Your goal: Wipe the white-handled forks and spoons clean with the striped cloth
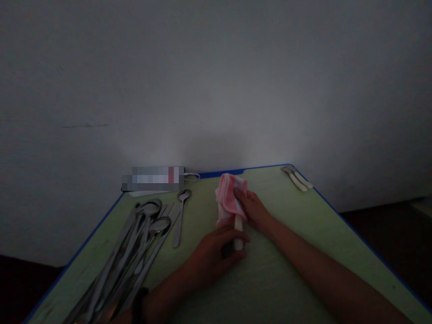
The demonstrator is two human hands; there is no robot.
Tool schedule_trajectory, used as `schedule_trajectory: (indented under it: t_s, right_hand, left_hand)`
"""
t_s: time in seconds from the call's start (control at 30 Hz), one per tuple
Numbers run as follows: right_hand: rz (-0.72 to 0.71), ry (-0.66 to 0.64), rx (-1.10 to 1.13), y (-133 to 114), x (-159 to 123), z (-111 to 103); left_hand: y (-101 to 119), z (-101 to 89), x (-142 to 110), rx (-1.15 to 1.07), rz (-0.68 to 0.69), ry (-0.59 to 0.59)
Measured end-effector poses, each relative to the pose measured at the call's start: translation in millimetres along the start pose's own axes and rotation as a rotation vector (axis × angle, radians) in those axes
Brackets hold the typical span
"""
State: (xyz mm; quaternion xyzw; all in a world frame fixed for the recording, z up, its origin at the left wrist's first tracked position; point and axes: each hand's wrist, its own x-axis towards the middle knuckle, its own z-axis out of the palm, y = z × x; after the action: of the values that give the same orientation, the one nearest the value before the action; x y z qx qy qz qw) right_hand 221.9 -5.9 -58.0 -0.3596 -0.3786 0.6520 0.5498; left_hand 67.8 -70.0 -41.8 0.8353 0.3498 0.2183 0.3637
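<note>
A pink and white cloth (227, 198) is in my right hand (254, 208), its thumb pressed on the front of the folds. From under the cloth comes the pale handle (238, 243) of a white-handled utensil, whose head is hidden in the fabric. My left hand (219, 252) has its fingers curled about the lower part of that handle, with the thumb just below its end. Left of the hands a single metal spoon (181, 220) lies by itself. Beyond it is a heap of metal spoons and other long cutlery (135, 252), partly behind my left forearm.
Two pieces of cutlery with cream handles (299, 180), at least one a fork, lie in the far right corner of the green table (290, 216). At the far left stands a blurred-out box-like item (155, 179) with a white cable (192, 175). A pale wall (216, 90) rises behind the table's blue edge.
</note>
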Motion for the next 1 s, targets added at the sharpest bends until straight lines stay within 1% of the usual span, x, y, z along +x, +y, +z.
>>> schedule_trajectory:
  t_s: [0.1, 0.2, 0.27, 0.33, 0.4, 0.47, 0.57, 0.63, 0.7, 0.77, 0.87, 1.0]
  right_hand:
    - [-0.016, 0.093, 0.018, 4, 3, 0]
    - [0.040, 0.142, 0.171, 1, 5, 2]
    - [0.111, 0.130, 0.351, -3, 6, 3]
    - [0.153, 0.111, 0.526, -9, 7, 2]
    - [0.144, 0.086, 0.649, -14, 7, 0]
    - [0.121, 0.035, 0.710, -16, 6, -3]
    - [0.111, -0.040, 0.711, -17, 6, -5]
    - [0.106, -0.051, 0.703, -16, 5, -5]
    - [0.107, -0.062, 0.684, -15, 4, -4]
    - [0.133, -0.079, 0.637, -14, 4, -2]
    - [0.184, -0.081, 0.551, -10, 5, -2]
    - [0.203, -0.064, 0.446, -6, 5, 0]
  left_hand:
    - [5, -3.2, -1, -0.013, 0.033, -0.001]
    - [7, -5.5, -2, -0.041, 0.041, 0.003]
    - [6, -5.6, -1, -0.051, 0.022, 0.028]
    - [4, -4.8, -1, -0.062, -0.008, 0.060]
    - [2, -4.0, 0, -0.075, -0.028, 0.097]
    - [0, -3.6, -1, -0.094, -0.026, 0.147]
    - [-2, -4.2, -1, -0.119, -0.023, 0.227]
    - [-3, -4.9, -1, -0.121, -0.033, 0.267]
    - [-3, -4.9, 0, -0.101, -0.048, 0.272]
    - [-2, -4.0, 1, -0.059, -0.059, 0.228]
    - [-1, -1.5, 1, 0.012, -0.047, 0.124]
    - [0, 0.4, 1, 0.042, -0.030, 0.075]
